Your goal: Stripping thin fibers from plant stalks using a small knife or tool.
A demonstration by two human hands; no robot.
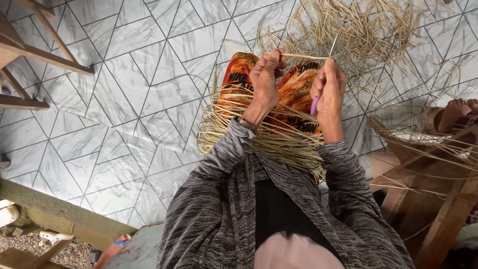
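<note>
A person in a grey marled cardigan (224, 199) sits above a pale tiled floor (124, 99) patterned with triangles, both hands raised over the lap. The left hand (265, 74) is closed around a thin straw-coloured strip (303, 56), pinching it near one end, while the right hand (328, 87) is clenched on a knife with a purple handle (315, 104), its slim blade (333, 45) pointing up and away and meeting the strip just beside the left hand's fingers. The two hands sit near each other, not touching, with the strip running across between them. Directly beneath the hands, a bundle of long cane strips (269, 139) lies across the lap, resting on an orange printed cloth (294, 94). Beyond the bundle, farther from the person, a loose heap of curled shavings (358, 25) spreads over the floor. To the right of the bundle stands a wooden frame (438, 199) with stray strips draped over it, and past it another person's bare foot (458, 109) shows. Left of the bundle, well apart, wooden furniture legs (35, 55) cross the floor.
</note>
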